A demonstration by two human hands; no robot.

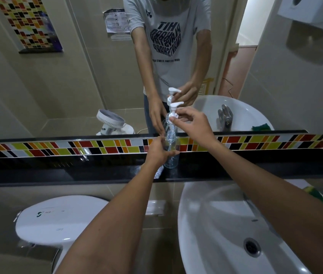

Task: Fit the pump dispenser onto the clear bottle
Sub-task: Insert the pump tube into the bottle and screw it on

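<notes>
clear bottle point(171, 155) stands upright on the black worktop point(255, 165), left hand point(157, 152) wrapped around it to steady the neck. right hand point(191, 123) pinches the pump dispenser point(174, 111) collar above the mouth, tube apparently inside, not yet seated.

Dim, even indoor light is cast; soft glare is seen on the glossy black stone ledge point(275, 165); edges are bent by wide-angle distortion.

clear bottle point(171, 159) stands on ledge point(255, 167) at 12, mirror point(77, 86) behind it, pump dispenser point(173, 111) above bottle mouth, sink point(216, 224) at 4 below ledge, toilet point(57, 220) at 8.
</notes>
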